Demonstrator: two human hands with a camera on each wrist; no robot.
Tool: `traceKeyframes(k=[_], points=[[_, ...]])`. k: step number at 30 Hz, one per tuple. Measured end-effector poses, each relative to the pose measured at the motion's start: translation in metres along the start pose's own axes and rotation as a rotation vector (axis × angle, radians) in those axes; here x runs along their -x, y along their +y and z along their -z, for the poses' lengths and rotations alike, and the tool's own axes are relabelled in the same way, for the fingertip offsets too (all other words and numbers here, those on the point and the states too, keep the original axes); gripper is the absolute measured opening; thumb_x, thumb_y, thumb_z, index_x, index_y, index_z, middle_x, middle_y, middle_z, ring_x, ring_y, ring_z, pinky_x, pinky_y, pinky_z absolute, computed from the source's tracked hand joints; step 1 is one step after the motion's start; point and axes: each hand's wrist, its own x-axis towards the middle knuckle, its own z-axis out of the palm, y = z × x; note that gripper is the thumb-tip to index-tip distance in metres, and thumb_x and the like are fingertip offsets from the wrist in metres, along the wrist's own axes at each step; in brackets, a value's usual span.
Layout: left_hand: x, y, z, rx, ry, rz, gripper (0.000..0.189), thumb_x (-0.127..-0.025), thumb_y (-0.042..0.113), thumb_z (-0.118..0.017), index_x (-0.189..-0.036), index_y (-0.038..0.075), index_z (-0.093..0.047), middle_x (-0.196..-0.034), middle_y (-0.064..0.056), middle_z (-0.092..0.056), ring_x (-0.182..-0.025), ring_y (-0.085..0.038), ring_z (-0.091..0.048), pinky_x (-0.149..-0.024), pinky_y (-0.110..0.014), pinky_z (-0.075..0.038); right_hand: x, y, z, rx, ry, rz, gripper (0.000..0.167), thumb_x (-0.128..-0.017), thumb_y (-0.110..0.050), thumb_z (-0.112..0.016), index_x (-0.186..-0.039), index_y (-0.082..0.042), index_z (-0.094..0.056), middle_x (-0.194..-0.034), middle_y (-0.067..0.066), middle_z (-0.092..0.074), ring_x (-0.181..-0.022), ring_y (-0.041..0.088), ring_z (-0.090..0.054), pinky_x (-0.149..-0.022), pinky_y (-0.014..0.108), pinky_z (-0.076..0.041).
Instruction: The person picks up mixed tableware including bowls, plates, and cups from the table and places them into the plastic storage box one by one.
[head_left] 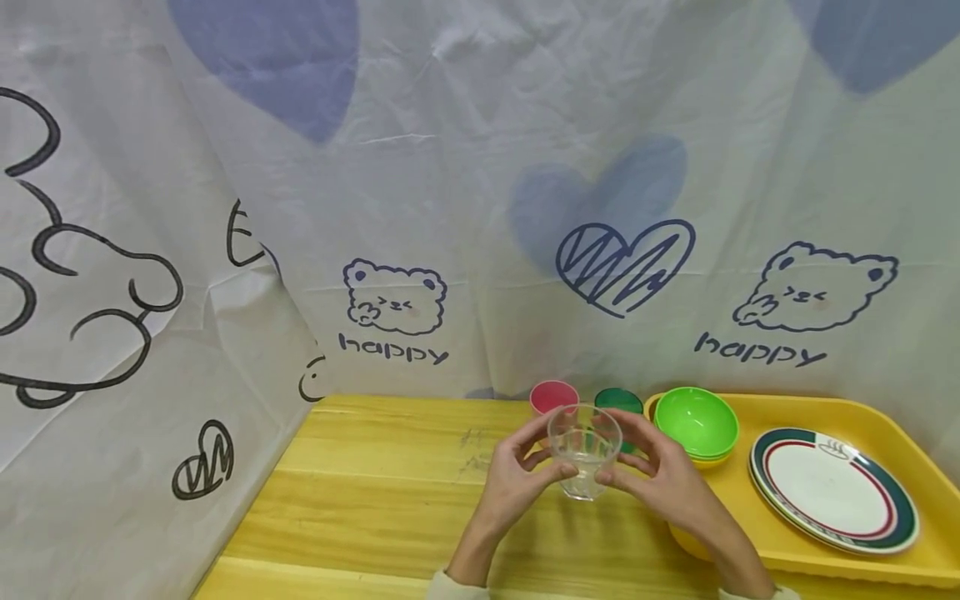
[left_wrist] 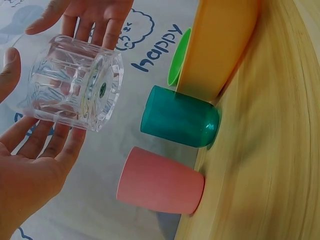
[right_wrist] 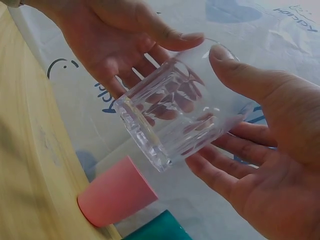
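Observation:
A clear tumbler (head_left: 585, 468) with faceted sides and a thick base is held up above the wooden table, its mouth upward. My left hand (head_left: 512, 477) grips it from the left, thumb on the near side and fingers round the wall. From the opposite side my right hand (head_left: 666, 473) holds the same tumbler, its thumb also in front. In the left wrist view the base of the tumbler (left_wrist: 75, 85) shows a small dark mark. Behind the hands stand a pink cup (left_wrist: 160, 181) and a teal cup (left_wrist: 180, 117), both upright on the table.
A yellow tray (head_left: 738, 533) takes up the right of the table. In it are stacked bowls with a bright green bowl (head_left: 696, 423) on top, and stacked white plates (head_left: 832, 490) with green and red rims. A printed cloth (head_left: 465, 208) hangs behind the table and at its left.

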Motion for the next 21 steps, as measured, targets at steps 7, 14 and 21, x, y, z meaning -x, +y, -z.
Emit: traceKeyframes(k=[7, 14, 21], points=[[-0.001, 0.0, -0.004, 0.032, -0.054, 0.006, 0.063, -0.091, 0.005, -0.078, -0.148, 0.004, -0.053, -0.146, -0.016, -0.056, -0.132, -0.033, -0.052, -0.108, -0.046, -0.048, 0.002, -0.002, 0.003, 0.032, 0.024, 0.041, 0.074, -0.083, -0.018, -0.087, -0.147, -0.006, -0.051, -0.143, 0.014, -0.058, -0.132, 0.036, -0.054, -0.1, 0.028, -0.053], [-0.001, 0.0, -0.007, 0.042, -0.087, -0.005, 0.059, -0.1, 0.014, -0.069, -0.152, -0.001, -0.045, -0.149, -0.025, -0.048, -0.132, -0.035, -0.05, -0.109, -0.037, -0.048, 0.006, -0.005, 0.014, 0.09, 0.056, 0.063, 0.071, -0.083, -0.021, -0.087, -0.145, -0.009, -0.054, -0.139, 0.011, -0.061, -0.128, 0.03, -0.058, -0.096, 0.018, -0.052], [-0.014, -0.009, 0.0, -0.12, 0.129, -0.076, 0.043, -0.103, 0.012, -0.063, -0.142, -0.006, -0.054, -0.139, -0.026, -0.056, -0.128, -0.048, -0.05, -0.108, -0.043, -0.049, 0.013, -0.01, 0.035, 0.189, 0.16, 0.038, 0.075, -0.084, -0.02, -0.087, -0.149, -0.011, -0.05, -0.139, 0.012, -0.061, -0.127, 0.03, -0.056, -0.094, 0.015, -0.051]])
